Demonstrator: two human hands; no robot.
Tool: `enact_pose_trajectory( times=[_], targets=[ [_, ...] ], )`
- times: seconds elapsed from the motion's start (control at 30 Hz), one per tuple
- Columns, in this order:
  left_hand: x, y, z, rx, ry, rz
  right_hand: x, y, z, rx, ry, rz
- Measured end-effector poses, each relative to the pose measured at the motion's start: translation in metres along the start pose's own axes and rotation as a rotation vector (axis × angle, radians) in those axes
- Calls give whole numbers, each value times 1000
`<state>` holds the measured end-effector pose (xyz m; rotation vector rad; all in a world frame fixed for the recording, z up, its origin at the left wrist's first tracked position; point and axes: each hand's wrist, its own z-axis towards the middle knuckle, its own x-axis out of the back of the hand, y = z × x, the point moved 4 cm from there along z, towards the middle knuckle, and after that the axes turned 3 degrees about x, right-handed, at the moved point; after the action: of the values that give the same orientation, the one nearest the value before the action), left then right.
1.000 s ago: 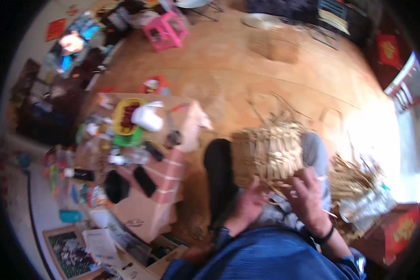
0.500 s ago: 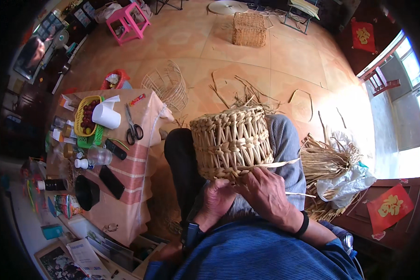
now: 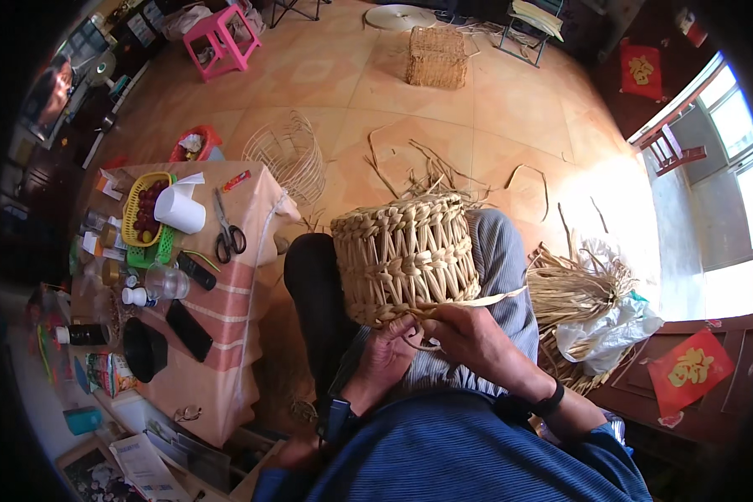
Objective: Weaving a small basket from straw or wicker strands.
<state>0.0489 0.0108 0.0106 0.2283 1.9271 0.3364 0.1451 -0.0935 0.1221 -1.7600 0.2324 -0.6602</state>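
Note:
A pale woven straw basket [image 3: 406, 259] lies across my lap, its near edge toward my hands. My left hand [image 3: 383, 356] is closed in a pinch at that edge, thumb and fingertips against the weave. Close beside it, my right hand [image 3: 477, 339] has its fingers bent round a thin straw strand [image 3: 418, 344], which curves in a loop below the edge between both hands. Another flat straw end [image 3: 502, 298] sticks out to the right above my right hand. The fingertips partly hide where the strand enters the weave.
At left, a cloth-covered table [image 3: 234, 314] bears scissors [image 3: 229, 237], a yellow fruit basket [image 3: 146, 209], a paper roll [image 3: 180, 209] and bottles. A straw bundle [image 3: 573, 280] and plastic bag [image 3: 609, 335] lie at right. Loose straw and a wire-like frame [image 3: 289, 159] are on the floor ahead.
The strand that stuck out below my right hand now forms a loop between my hands. My right fingers have drawn back slightly from the basket's edge. The whole view has shifted a little.

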Motion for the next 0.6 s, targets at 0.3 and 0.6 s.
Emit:
enact_pose_trajectory(
  times=[0.3,0.6],
  targets=[
    [11,-6,8,-43,83,-93,24,-16,15,204,158,-770],
    [17,2,-5,-390,165,1148,13,-14,34,345,173,-819]
  ],
)
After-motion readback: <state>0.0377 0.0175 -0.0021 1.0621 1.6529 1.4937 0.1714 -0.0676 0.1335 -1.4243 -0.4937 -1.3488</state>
